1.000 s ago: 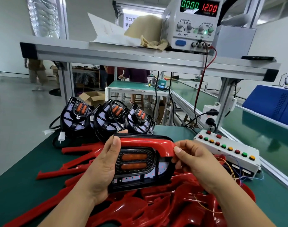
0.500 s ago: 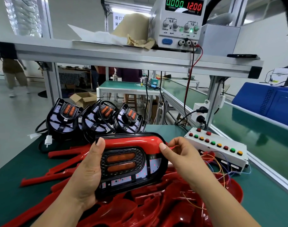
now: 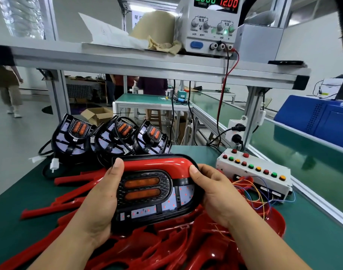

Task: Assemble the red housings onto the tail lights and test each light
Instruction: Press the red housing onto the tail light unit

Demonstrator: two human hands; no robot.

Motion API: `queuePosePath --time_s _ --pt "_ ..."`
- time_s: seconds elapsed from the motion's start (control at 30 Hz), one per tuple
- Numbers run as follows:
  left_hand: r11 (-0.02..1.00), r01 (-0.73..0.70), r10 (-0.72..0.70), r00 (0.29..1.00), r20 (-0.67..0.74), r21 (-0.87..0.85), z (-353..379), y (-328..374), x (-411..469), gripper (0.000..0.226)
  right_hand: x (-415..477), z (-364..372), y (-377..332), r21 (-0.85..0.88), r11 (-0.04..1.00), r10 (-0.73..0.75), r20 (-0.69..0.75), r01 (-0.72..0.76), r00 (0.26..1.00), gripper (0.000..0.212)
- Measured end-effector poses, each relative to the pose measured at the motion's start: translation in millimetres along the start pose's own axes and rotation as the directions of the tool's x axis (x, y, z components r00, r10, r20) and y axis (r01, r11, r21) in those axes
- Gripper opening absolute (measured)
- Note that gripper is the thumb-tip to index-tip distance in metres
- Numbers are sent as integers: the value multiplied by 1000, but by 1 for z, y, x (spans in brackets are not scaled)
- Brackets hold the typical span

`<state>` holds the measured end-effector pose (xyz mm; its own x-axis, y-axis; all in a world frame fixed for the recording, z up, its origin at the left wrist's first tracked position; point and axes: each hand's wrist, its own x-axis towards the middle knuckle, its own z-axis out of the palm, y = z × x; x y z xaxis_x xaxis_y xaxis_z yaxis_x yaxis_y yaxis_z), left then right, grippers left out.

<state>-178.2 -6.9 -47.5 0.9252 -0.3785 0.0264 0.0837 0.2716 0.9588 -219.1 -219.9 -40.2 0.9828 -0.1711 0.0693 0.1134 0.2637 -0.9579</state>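
The green bench (image 3: 313, 230) runs beneath the tail light (image 3: 147, 191) in hand, and a heap of loose red housings (image 3: 166, 250) lies directly under that light. Up on the shelf behind it, the power supply (image 3: 209, 26) reads zero current at twelve volts. Three bare tail lights (image 3: 116, 139) stand in a row just behind it, and the button box (image 3: 252, 172) sits to its right.

The light is held above the heap, lens toward the camera. One red housing (image 3: 157, 164) lies along its top edge and round its right corner. The left hand (image 3: 96, 207) wraps its left end, thumb (image 3: 118, 166) pressing the housing there. The right hand (image 3: 215, 193) grips the right end, thumb on the curve.

This looks like the seating step. It probably goes best with both thumbs pressing evenly and the seam checked flush all along. Pressure at one end alone would likely cock the housing.
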Motion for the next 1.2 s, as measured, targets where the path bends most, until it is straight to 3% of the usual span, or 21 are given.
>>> queuePosePath --time_s 0.23,0.5,0.77,1.2 --pt "994 -110 111 991 -75 17 1 -4 1 62 -2 -2 -3 12 999 -46 55 46 997 39" --pt "981 -196 196 977 -87 18 3 -7 4 62 -4 2 -7 88 993 -87 52 82 995 32" --pt "970 -242 242 967 -80 14 0 -10 5 63 -6 5 -12 227 974 -18 121 -10 993 38" --pt "960 -272 275 961 -43 61 3 -8 1 51 -7 8 -8 224 973 33 75 -49 997 39"
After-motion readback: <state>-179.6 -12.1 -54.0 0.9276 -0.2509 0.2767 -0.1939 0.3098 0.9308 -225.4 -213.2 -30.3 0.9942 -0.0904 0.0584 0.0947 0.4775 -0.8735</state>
